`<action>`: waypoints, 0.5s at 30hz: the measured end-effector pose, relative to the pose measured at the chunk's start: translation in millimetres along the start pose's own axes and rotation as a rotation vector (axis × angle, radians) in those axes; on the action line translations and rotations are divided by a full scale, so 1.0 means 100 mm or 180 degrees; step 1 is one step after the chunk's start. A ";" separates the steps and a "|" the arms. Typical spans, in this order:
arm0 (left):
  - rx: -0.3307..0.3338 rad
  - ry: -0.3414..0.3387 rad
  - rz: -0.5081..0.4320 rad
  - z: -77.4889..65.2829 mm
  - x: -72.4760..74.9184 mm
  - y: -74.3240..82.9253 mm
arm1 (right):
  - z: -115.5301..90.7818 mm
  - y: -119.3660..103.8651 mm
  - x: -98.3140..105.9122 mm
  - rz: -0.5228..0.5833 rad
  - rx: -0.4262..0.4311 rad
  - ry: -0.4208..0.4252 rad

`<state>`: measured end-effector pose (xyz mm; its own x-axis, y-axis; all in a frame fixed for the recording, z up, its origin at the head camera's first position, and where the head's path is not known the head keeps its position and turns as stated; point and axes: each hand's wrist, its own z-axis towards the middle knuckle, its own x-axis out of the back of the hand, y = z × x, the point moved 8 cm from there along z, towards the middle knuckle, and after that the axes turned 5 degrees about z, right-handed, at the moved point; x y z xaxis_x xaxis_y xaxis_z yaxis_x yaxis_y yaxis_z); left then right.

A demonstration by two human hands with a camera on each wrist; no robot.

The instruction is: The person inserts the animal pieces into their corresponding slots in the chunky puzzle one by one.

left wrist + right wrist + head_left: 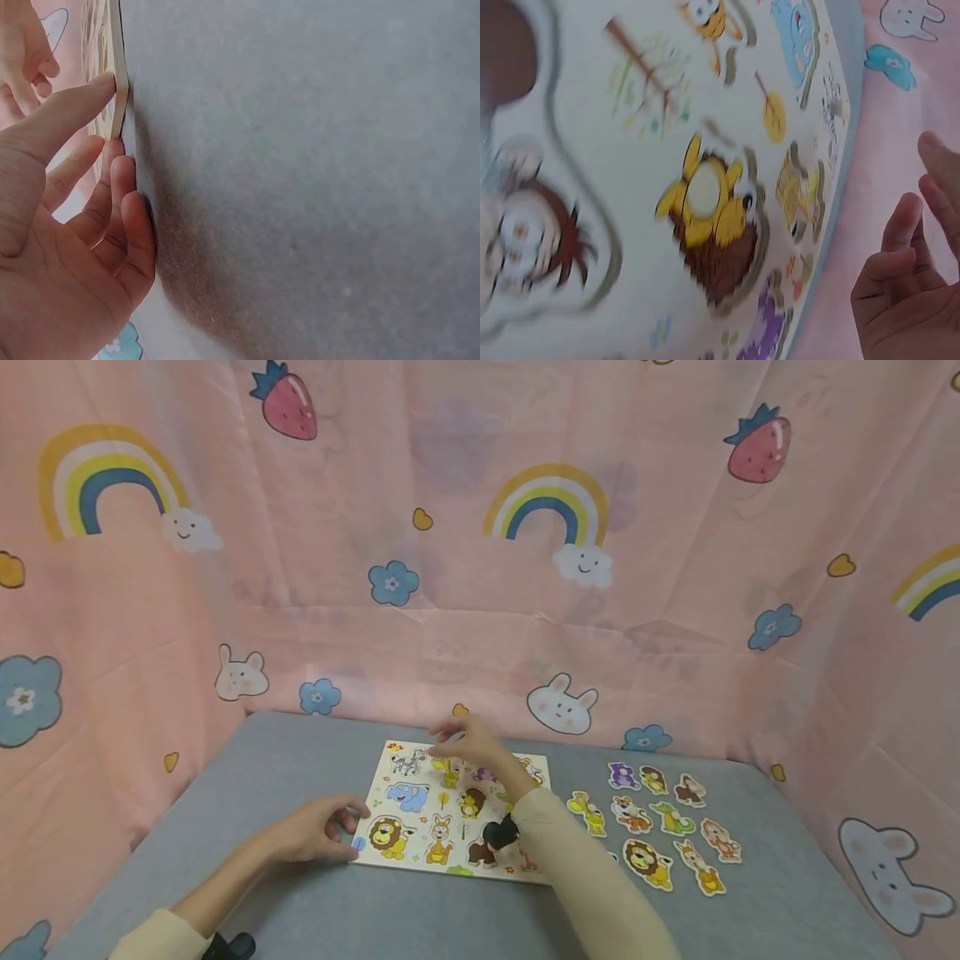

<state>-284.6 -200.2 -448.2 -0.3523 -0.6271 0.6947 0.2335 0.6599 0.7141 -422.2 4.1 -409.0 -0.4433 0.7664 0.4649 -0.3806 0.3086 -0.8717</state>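
Pale sleeve (588,868) nearest, the board (454,825) is apparently steadied by the gripping left hand (311,832), and a piece (647,864) at frame right is probably needed by the relaxed, empty-looking right hand (476,748).

In our right wrist view, a tilted white board (634,180) fills the left and middle, with a brown-and-yellow hedgehog (712,225) in its own recess near the centre and a large, blurred monkey face (532,240) at lower left. We see a purple figure (765,330) at bottom centre and a blue elephant (795,37) toward upper right. At lower right, our right grip (911,292), fingers loosely bent, shows against pink cloth (885,112).
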 end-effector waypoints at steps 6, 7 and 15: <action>-0.0032 -0.0017 -0.0001 0.00 -0.01 -0.02 | -0.09 -0.07 0.15 -0.0188 0.0236 -0.0131; -0.0048 -0.0017 -0.0004 0.00 -0.01 -0.03 | -0.11 -0.09 0.18 -0.0233 0.0261 -0.0132; -0.0073 -0.0022 -0.0017 0.01 -0.01 -0.03 | -0.30 -0.13 0.43 -0.0407 0.0236 -0.0157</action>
<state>-285.6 -201.1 -451.3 -0.3598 -0.6277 0.6904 0.2524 0.6469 0.7196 -411.8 50.4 -382.4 -0.4260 0.6944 0.5800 -0.4946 0.3581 -0.7919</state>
